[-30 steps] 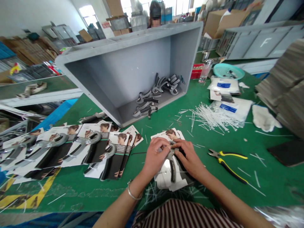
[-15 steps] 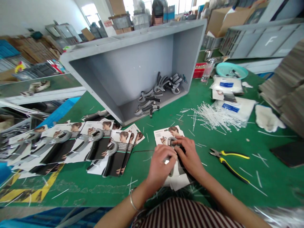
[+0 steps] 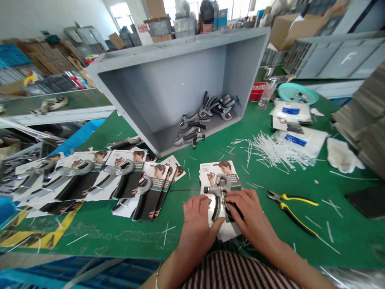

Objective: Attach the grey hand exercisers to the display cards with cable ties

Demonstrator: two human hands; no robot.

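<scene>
A hand grip strengthener (image 3: 217, 204), grey with a metal spring, lies on a printed card (image 3: 207, 170) in front of me. More cards show beneath that one. My left hand (image 3: 197, 220) rests at the card's left side, fingers spread, with the thumb reaching toward the lower end of the strengthener's left handle. Closed around the right handle, my right hand (image 3: 251, 212) has its thumb and forefinger near the middle of the strengthener and hides most of that handle.
Carded strengtheners (image 3: 120, 172) overlap at left. Behind, a tipped grey crate (image 3: 180, 88) holds loose strengtheners. White cable ties (image 3: 267, 150), yellow-black pliers (image 3: 291, 206), a white glove (image 3: 343, 156) and a dark flat object (image 3: 367, 200) lie at right. A person (image 3: 207, 18) is beyond the crate.
My left hand has moved down and left off the strengthener, and its fingers have spread. My right hand has shifted down along the right handle. The strengthener's spring and top are now uncovered.
</scene>
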